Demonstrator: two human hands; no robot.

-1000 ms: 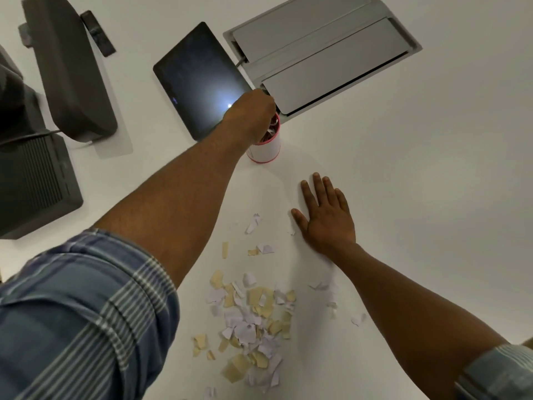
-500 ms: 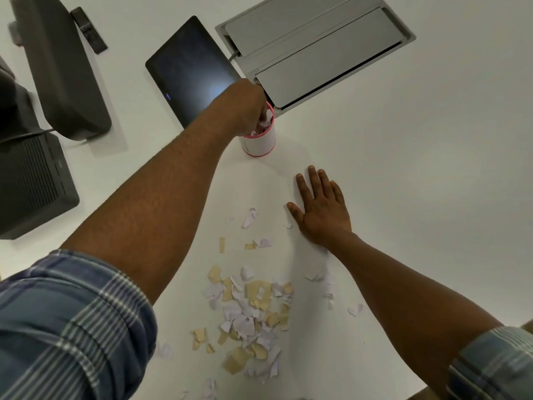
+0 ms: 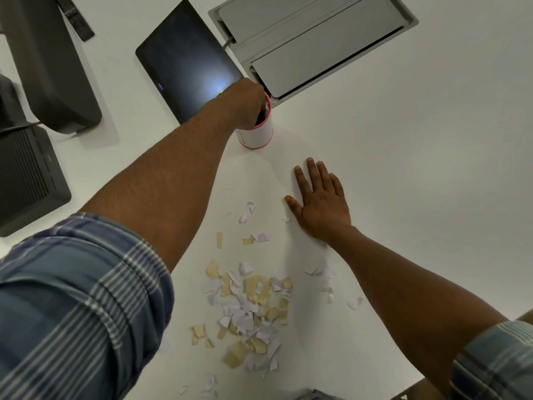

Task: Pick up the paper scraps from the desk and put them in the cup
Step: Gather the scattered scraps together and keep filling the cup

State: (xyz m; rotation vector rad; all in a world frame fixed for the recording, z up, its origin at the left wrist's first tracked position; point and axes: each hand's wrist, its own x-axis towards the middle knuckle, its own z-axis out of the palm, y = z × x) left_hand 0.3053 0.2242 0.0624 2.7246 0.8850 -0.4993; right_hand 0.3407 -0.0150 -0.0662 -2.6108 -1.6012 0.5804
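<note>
A white cup (image 3: 257, 137) with a pink rim and base stands on the white desk (image 3: 403, 168), just in front of the tablet. My left hand (image 3: 245, 103) is bunched over the cup's mouth with its fingertips dipped inside, so what they hold is hidden. A white scrap shows at the rim beside them. My right hand (image 3: 320, 203) lies flat on the desk, fingers straight, to the right of the cup. A heap of white and tan paper scraps (image 3: 251, 310) lies near me between my arms, and a few strays (image 3: 248, 212) lie closer to the cup.
A dark tablet (image 3: 184, 59) lies behind the cup, beside a grey cable hatch (image 3: 311, 39) set into the desk. A monitor base (image 3: 43, 62) and a dark box (image 3: 26, 180) stand at the left. Stray scraps (image 3: 354, 303) lie under my right forearm.
My left hand has sunk lower, so its fingers now reach into the cup. My right hand has stayed flat on the desk.
</note>
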